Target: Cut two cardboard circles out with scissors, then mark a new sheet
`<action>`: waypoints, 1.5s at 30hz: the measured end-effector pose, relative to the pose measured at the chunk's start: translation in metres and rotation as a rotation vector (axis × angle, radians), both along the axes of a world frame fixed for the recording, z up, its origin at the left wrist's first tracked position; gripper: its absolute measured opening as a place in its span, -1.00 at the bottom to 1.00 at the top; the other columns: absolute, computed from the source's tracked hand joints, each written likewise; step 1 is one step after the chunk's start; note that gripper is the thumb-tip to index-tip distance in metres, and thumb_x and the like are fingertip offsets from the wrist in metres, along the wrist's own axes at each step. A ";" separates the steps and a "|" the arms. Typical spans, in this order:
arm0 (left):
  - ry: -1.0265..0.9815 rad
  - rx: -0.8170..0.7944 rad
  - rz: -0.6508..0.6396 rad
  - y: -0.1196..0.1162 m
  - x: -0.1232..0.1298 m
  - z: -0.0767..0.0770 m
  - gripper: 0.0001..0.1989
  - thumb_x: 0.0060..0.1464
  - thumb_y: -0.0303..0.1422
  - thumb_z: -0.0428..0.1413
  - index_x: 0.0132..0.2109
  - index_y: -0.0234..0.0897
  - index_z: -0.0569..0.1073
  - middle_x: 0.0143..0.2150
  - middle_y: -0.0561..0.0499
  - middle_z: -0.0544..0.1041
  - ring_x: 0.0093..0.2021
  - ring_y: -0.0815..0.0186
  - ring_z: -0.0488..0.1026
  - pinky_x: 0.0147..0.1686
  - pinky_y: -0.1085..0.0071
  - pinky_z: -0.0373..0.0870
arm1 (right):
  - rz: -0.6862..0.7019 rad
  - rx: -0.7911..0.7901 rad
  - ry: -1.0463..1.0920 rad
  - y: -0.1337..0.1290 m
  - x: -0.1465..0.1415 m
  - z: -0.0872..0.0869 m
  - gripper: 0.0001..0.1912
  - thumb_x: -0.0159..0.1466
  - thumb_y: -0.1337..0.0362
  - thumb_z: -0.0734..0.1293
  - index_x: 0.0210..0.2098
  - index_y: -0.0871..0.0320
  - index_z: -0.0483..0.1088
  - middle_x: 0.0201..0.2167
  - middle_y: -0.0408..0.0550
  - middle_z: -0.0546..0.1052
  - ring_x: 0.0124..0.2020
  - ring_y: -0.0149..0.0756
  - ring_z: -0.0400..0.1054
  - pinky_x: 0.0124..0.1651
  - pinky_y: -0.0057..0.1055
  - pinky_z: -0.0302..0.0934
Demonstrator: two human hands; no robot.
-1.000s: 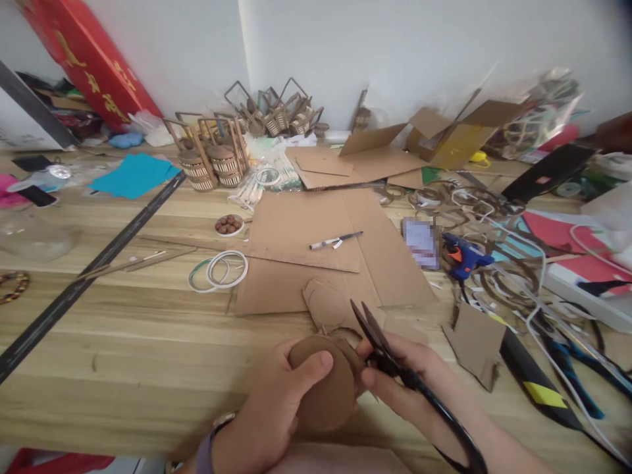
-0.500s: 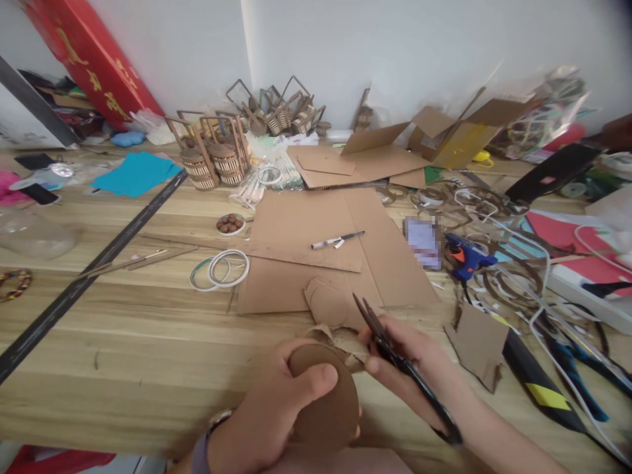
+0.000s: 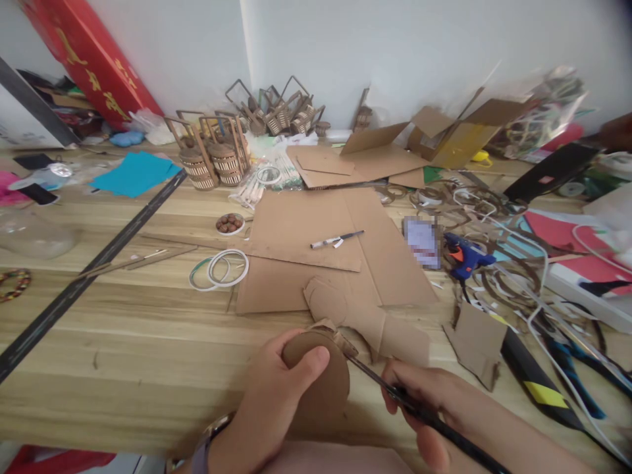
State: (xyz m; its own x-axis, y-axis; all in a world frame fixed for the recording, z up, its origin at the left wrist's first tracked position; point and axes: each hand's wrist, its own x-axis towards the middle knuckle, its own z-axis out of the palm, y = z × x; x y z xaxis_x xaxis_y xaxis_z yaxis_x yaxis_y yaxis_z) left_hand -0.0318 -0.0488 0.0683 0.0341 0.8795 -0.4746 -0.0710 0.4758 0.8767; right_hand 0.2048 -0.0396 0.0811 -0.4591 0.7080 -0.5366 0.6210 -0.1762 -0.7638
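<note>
My left hand is closed around a round cardboard disc, its thumb pressed flat on the upper face. A curled cardboard offcut sticks out from the disc's far edge. My right hand grips black-handled scissors, whose blade tips reach that offcut at the disc's edge. Just beyond the hands lie cut cardboard pieces, one with a rounded end. They overlap a large flat cardboard sheet that carries a pen.
Tape rolls and a bowl of brown beads lie left of the sheet. To the right are a blue glue gun, pliers and a black-and-yellow tool. Small woven baskets stand at the back.
My right hand has swung the scissors from pointing up and away to pointing at the disc's edge, letting go of the offcut. My left hand has shifted slightly left with the disc.
</note>
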 end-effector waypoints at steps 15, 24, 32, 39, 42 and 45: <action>0.082 -0.006 -0.176 0.001 0.001 0.011 -0.65 -0.04 -0.12 0.23 -0.20 -0.29 0.59 -0.28 -0.03 0.67 -0.23 0.12 0.56 -0.30 0.38 0.43 | 0.085 0.103 0.341 0.006 -0.030 0.024 -0.25 0.17 -0.50 0.06 -0.33 0.10 0.29 -0.49 -0.25 0.18 -0.48 -0.38 -0.01 -0.45 -0.45 -0.04; 0.125 -0.038 -0.160 0.001 0.003 0.016 -0.60 -0.11 -0.07 0.22 -0.23 -0.29 0.56 -0.28 -0.06 0.65 -0.22 0.09 0.55 -0.28 0.33 0.42 | 0.014 0.247 0.351 -0.001 -0.035 0.001 -0.19 0.15 -0.53 0.01 -0.28 0.04 0.41 -0.51 -0.18 0.36 -0.53 -0.34 0.18 -0.52 -0.43 0.09; 0.122 -0.065 -0.148 -0.002 0.004 0.015 -0.59 -0.12 -0.05 0.22 -0.21 -0.28 0.54 -0.26 -0.08 0.65 -0.23 0.08 0.55 -0.29 0.32 0.42 | -0.007 0.235 0.310 -0.004 -0.041 0.008 -0.09 0.10 -0.57 -0.04 -0.22 0.08 0.44 -0.53 -0.17 0.40 -0.44 -0.28 0.34 -0.36 -0.46 0.27; 0.113 -0.045 -0.174 -0.003 0.004 0.015 -0.62 -0.08 -0.07 0.21 -0.22 -0.28 0.56 -0.27 -0.06 0.65 -0.22 0.09 0.55 -0.29 0.34 0.42 | 0.008 0.247 0.332 -0.006 -0.035 0.022 -0.29 0.26 -0.38 0.15 0.00 0.03 0.51 -0.31 -0.01 0.59 -0.11 -0.02 0.49 -0.16 -0.32 0.43; 0.117 -0.038 -0.175 -0.002 0.005 0.015 -0.63 -0.08 -0.08 0.21 -0.22 -0.28 0.57 -0.28 -0.05 0.65 -0.24 0.11 0.55 -0.30 0.35 0.42 | -0.003 0.315 0.305 -0.012 -0.023 0.013 -0.50 0.33 -0.16 0.29 0.09 -0.03 0.49 -0.10 0.02 0.62 0.15 0.07 0.38 -0.06 -0.28 0.44; 0.130 -0.041 -0.172 -0.002 0.005 0.015 -0.63 -0.08 -0.08 0.21 -0.22 -0.28 0.57 -0.29 -0.05 0.65 -0.24 0.10 0.55 -0.30 0.34 0.42 | -0.022 0.336 0.295 -0.016 -0.015 0.005 -0.55 0.33 -0.03 0.35 0.16 -0.07 0.45 0.01 -0.02 0.59 0.20 0.06 0.35 0.01 -0.27 0.42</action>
State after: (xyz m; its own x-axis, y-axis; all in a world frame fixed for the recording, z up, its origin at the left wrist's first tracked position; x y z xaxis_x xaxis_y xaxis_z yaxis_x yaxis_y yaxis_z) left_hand -0.0267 -0.0508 0.0838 0.1188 0.8458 -0.5201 0.1266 0.5066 0.8528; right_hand 0.1895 -0.0557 0.0861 -0.5408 0.8321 -0.1236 0.3671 0.1013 -0.9247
